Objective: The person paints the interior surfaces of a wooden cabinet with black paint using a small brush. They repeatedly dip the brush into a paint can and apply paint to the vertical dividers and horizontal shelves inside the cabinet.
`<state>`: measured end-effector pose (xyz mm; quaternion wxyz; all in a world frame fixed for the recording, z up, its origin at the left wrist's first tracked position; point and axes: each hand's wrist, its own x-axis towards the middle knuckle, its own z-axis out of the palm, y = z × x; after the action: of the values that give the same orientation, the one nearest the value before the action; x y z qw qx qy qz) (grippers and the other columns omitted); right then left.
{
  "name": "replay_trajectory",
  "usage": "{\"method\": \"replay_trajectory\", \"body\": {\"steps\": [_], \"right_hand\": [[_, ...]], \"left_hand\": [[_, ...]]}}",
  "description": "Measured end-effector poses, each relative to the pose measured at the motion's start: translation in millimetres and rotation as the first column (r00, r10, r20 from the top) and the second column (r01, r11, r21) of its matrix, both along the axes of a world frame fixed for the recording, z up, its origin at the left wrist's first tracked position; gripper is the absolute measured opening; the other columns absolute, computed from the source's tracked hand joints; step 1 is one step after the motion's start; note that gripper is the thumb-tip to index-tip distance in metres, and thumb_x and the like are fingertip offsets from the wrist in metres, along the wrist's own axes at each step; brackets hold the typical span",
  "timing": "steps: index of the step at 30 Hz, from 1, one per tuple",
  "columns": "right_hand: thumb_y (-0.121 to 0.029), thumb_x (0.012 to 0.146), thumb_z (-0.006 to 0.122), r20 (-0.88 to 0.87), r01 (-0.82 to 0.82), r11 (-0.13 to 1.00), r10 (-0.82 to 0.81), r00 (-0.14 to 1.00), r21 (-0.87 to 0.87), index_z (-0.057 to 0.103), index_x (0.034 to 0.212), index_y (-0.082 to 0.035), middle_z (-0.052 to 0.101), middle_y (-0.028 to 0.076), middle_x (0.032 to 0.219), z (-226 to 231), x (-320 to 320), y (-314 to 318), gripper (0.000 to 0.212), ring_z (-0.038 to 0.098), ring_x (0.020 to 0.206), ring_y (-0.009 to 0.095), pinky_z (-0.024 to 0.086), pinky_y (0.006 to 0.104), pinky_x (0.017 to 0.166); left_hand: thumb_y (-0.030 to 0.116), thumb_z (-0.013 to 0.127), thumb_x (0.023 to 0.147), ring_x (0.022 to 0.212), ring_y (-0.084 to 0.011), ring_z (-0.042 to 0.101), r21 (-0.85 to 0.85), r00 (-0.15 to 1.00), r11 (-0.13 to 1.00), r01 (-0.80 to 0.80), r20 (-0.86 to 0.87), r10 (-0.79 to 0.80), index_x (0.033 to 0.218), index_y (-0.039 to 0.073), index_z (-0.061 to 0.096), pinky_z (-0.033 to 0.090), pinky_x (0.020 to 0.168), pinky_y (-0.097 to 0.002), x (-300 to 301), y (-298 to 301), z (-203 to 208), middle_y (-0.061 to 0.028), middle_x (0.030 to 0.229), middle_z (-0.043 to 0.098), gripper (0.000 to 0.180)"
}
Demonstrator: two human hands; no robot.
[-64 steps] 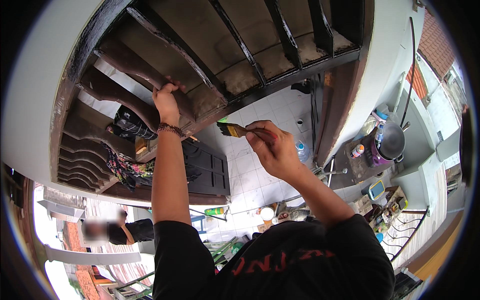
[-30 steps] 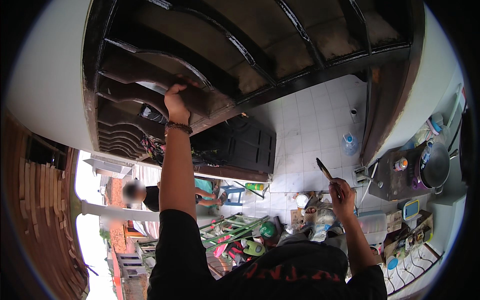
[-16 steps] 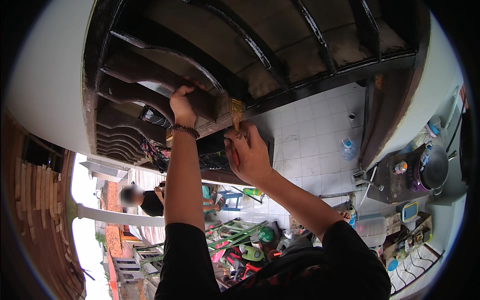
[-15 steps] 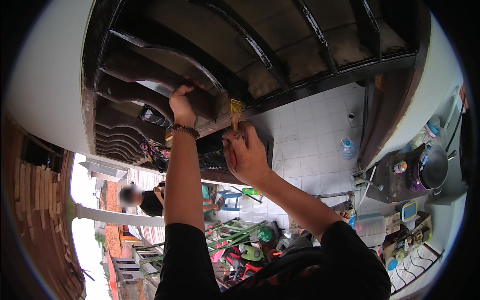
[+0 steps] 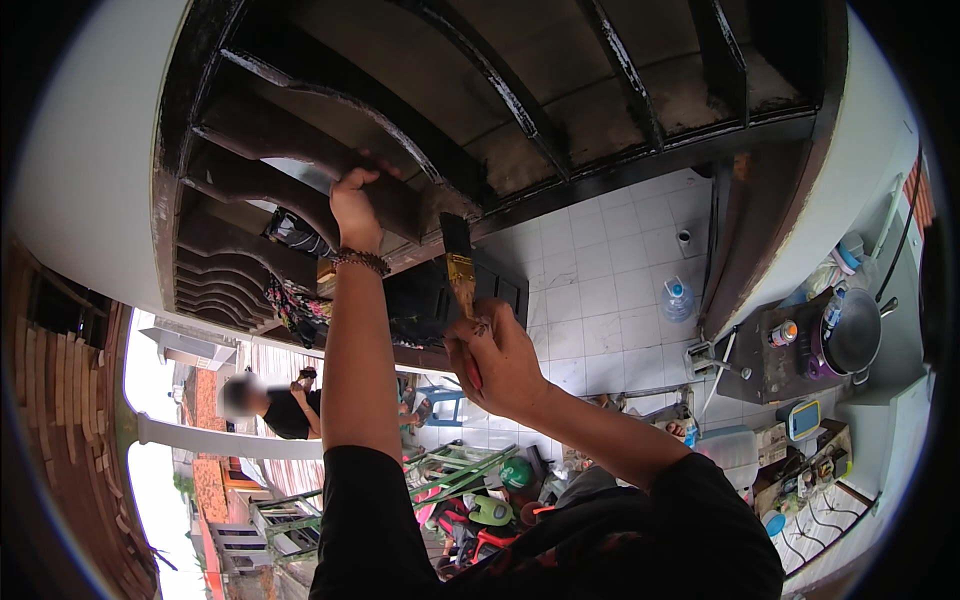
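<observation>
My left hand (image 5: 358,212) grips the lower end of a brown wooden slat (image 5: 400,210) of an overhead lattice, thumb on the near side and fingers partly hidden behind. In my right hand (image 5: 503,362) is a paintbrush (image 5: 461,275) with a gold ferrule, dark bristles and a reddish handle end. Its bristles point up, close to the joint of slat and lower rail (image 5: 640,165); whether they touch the wood I cannot tell. Glossy black slats (image 5: 510,100) with pale streaks lie to the right, dull brown slats (image 5: 250,185) to the left.
Below on the tiled floor (image 5: 590,250) stand a clear water bottle (image 5: 677,300) and a blue stool (image 5: 442,405). A wok (image 5: 850,335) and a spray can (image 5: 783,333) are at right. Green ladders (image 5: 455,470) and a person in black (image 5: 290,410) are beyond my arms.
My right hand and the brush have moved down slightly, so the dark bristles now show plainly. My left hand keeps its grip on the slat. The distant person's hand is raised higher.
</observation>
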<state>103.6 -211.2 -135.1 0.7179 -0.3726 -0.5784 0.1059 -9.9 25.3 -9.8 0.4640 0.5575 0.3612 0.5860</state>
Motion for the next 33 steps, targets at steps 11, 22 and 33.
{"method": "replay_trajectory", "body": {"steps": [11,22,33], "right_hand": [[-0.011,0.096,0.062,-0.430,-0.021,0.999,0.034,0.902,0.036,0.047,0.112,-0.004,0.055,0.012,0.103,19,28,40,0.023,0.055,0.075,0.014,0.045,0.0289,0.065],[-0.019,0.098,0.050,-0.940,-0.494,0.869,0.199,0.278,0.038,0.049,0.105,-0.004,0.066,0.011,0.091,17,51,32,0.017,0.063,0.066,0.017,0.049,0.0294,0.056],[-0.015,0.097,0.045,-0.901,-0.474,0.880,0.170,0.399,-0.044,0.049,0.102,-0.004,0.066,0.018,0.088,9,70,27,0.013,0.062,0.063,0.019,0.048,0.0297,0.053]], "left_hand": [[0.001,0.051,0.068,0.076,-0.0342,0.064,0.009,1.000,1.000,-0.030,-0.009,0.030,0.107,-0.004,0.055,0.052,0.076,-0.0432,4,-6,1,-0.0181,0.083,0.061,0.039],[0.002,0.051,0.068,0.076,-0.0336,0.064,0.019,1.000,1.000,-0.021,-0.018,0.022,0.107,-0.004,0.055,0.052,0.076,-0.0427,1,-4,1,-0.0183,0.083,0.062,0.039],[0.002,0.052,0.070,0.075,-0.0337,0.065,-0.012,0.999,0.999,-0.037,-0.003,0.037,0.106,-0.004,0.057,0.052,0.074,-0.0422,-2,-2,0,-0.0178,0.083,0.062,0.036]]}}
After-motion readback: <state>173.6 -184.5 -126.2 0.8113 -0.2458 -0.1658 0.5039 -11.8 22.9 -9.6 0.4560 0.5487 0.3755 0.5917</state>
